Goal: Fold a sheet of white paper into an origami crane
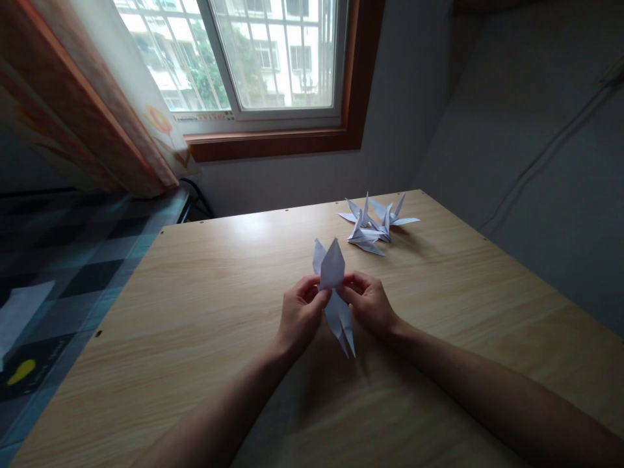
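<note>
Hands: our left hand (299, 312) and right hand (368, 300) meet above the middle of the table, fingertips pinched on either side of one piece of paper.
Held piece: a white, half-folded paper figure (334, 296) with two pointed flaps standing up and two narrow points hanging down toward us; it is lifted off the surface, between both hands.
Grip: both hands are closed on the paper at its waist, thumbs toward us, fingers curled behind it.
Table: a pale wood-grain tabletop (205, 312) fills the lower view, with bare wood around our hands.
Beyond the hands: a small cluster of finished white folded paper cranes (374, 224) rests on the table near the far edge, well apart from the held piece and a little to the right.
In the way: nothing lies between our hands and the cranes.
Left side: a dark checked cloth (73, 260) lies beside the table.
Background: a wood-framed window (273, 71) with an orange patterned curtain (97, 110) to its left, and grey walls to the right.
</note>
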`<state>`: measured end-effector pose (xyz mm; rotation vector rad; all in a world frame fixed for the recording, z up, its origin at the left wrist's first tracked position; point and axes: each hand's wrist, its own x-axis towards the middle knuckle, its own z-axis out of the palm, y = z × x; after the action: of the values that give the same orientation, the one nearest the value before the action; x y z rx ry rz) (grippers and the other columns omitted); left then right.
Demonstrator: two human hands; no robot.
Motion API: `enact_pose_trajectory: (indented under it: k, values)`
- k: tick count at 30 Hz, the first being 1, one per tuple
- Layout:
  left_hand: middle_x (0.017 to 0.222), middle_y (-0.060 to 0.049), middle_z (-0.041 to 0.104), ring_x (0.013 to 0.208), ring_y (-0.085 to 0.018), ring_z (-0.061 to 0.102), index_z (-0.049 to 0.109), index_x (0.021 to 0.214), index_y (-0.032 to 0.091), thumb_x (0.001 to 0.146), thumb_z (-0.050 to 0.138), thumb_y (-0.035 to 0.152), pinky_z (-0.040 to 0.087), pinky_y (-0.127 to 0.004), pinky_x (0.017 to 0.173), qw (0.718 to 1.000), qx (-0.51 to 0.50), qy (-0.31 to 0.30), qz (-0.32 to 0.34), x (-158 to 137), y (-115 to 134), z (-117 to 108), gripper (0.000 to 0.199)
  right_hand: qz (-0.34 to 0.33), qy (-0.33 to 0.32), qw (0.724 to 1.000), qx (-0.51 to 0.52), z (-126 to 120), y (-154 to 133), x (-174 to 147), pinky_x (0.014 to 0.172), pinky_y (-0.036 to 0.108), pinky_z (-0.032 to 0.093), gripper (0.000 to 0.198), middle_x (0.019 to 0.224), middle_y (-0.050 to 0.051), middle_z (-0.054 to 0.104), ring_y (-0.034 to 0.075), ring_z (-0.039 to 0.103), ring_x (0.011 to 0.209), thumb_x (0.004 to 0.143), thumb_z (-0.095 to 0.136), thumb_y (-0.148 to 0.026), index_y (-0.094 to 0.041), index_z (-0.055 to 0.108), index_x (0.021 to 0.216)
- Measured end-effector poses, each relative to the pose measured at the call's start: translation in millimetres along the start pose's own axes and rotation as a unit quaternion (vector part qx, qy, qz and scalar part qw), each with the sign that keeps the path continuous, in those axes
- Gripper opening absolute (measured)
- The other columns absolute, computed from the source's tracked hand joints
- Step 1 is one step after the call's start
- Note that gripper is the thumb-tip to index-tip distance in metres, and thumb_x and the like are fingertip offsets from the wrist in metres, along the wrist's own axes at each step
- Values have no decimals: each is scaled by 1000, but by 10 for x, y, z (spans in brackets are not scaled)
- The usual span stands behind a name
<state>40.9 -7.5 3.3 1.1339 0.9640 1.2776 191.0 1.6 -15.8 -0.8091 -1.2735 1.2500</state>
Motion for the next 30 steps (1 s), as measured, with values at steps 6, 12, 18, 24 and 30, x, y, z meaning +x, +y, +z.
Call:
enact_pose_trajectory:
  k: [6, 12, 18, 24, 30]
  values:
    - [69, -3, 70, 63, -16, 62, 76, 81, 14, 74, 73, 32, 51, -27, 63, 999, 44, 16, -5, -8, -7, 27, 20, -10, 16, 1000, 3, 2, 5, -7, 51, 25, 47, 23, 75, 3, 65, 22, 60, 64, 80, 74, -39, -18, 68, 85]
    - [77, -6, 74, 71, -20, 65, 79, 82, 14, 71, 67, 24, 51, -29, 67, 999, 40, 10, -12, 39, -113, -63, 19, -24, 31, 999, -33, -19, -9, 0, 56, 27, 49, 16, 75, 3, 66, 22, 60, 66, 76, 68, -33, -18, 72, 80]
    - [77, -8, 74, 76, -21, 66, 79, 81, 13, 76, 56, 26, 50, -28, 68, 1000, 23, 10, -18, 53, -153, -138, 27, -51, 38, 995, -78, -33, -36, -6, 65, 30, 52, 18, 80, 5, 69, 25, 64, 76, 74, 59, -25, -20, 77, 77]
    - [77, -8, 74, 68, -19, 65, 78, 85, 12, 68, 73, 26, 49, -27, 61, 998, 44, 13, -32, 13, -57, -53, 22, -19, 53, 997, -60, -45, -16, -2, 61, 28, 51, 22, 79, 5, 68, 24, 62, 72, 71, 58, -26, -19, 77, 76]
    - [84, -7, 74, 74, -18, 67, 75, 92, 14, 65, 72, 17, 52, -26, 65, 999, 13, 24, -22, -3, -58, -7, 27, 9, 32, 999, 1, -42, 7, 3, 58, 26, 50, 19, 76, 3, 65, 21, 60, 67, 73, 71, -32, -17, 73, 85]
